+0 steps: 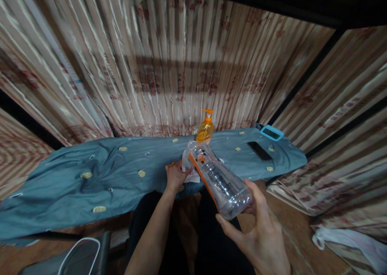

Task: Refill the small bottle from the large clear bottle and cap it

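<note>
My right hand (256, 222) grips a clear plastic bottle (222, 180) near its base, thumb on one side and fingers on the other. The bottle has an orange strip and printing along its side, and it lies tilted with its neck pointing away to the upper left. My left hand (177, 175) is closed on a whitish, see-through thing (186, 162) beside the bottle's neck; its kind is unclear, and the bottle partly covers it. Just beyond the neck stands an orange pump bottle (205, 131) with amber liquid in it.
A blue-green cloth with pineapple prints (115, 182) covers the narrow table. To the right lie a black phone (259, 151) and a light-blue framed device (271, 133). Patterned curtains (181, 65) hang behind, with dark frame bars. A dark bag-like object (81, 259) is at lower left.
</note>
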The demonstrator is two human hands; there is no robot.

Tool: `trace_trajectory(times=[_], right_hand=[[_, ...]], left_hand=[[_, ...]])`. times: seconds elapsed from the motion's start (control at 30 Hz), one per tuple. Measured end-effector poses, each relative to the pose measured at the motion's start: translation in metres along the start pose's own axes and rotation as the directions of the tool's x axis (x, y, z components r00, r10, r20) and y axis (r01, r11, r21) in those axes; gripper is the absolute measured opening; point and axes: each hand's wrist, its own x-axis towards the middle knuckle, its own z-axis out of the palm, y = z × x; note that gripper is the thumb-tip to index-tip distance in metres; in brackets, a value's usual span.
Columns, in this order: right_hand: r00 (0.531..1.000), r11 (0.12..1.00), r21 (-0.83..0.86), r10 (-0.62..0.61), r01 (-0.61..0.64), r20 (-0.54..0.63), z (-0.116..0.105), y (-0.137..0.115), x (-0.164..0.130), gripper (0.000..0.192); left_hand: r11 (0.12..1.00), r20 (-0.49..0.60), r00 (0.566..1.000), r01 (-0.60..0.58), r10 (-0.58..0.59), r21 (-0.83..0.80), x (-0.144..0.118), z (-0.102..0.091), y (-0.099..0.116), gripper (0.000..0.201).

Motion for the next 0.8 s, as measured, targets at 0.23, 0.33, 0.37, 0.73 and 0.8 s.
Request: trace_trajectory(times=[0.23, 0.33, 0.37, 0.73, 0.8], right_hand=[[1.000, 1.000, 0.015, 0.009, -0.009, 0.012, -0.0004, 0.0010, -0.0007, 0.085], [1.000, 1.000, 0.018, 0.002, -0.002, 0.011, -0.0009, 0.0007, -0.0008, 0.084], [1.000, 1.000, 0.016, 0.002, -0.002, 0.012, -0.0011, 0.0007, -0.0008, 0.084], [1.000, 1.000, 0.024, 0.016, -0.017, 0.019, -0.0015, -0.0001, 0.0009, 0.084], [1.000, 1.000, 0.015, 0.015, -0.015, 0.021, -0.0010, -0.0001, 0.0011, 0.083]], left_hand=[[1.000, -0.009, 1.000, 0.000, 0.000, -0.006, -0.0004, -0.0017, 0.0016, 0.023], [1.000, -0.004, 1.000, -0.001, 0.001, -0.002, -0.0003, -0.0021, 0.0019, 0.024], [1.000, -0.003, 1.000, -0.004, 0.004, -0.001, -0.0002, -0.0020, 0.0018, 0.024], [1.000, -0.012, 1.000, -0.004, 0.004, -0.002, -0.0007, -0.0009, 0.0016, 0.025], [1.000, -0.013, 1.000, -0.005, 0.005, 0.003, -0.0005, 0.0000, 0.0010, 0.025]])
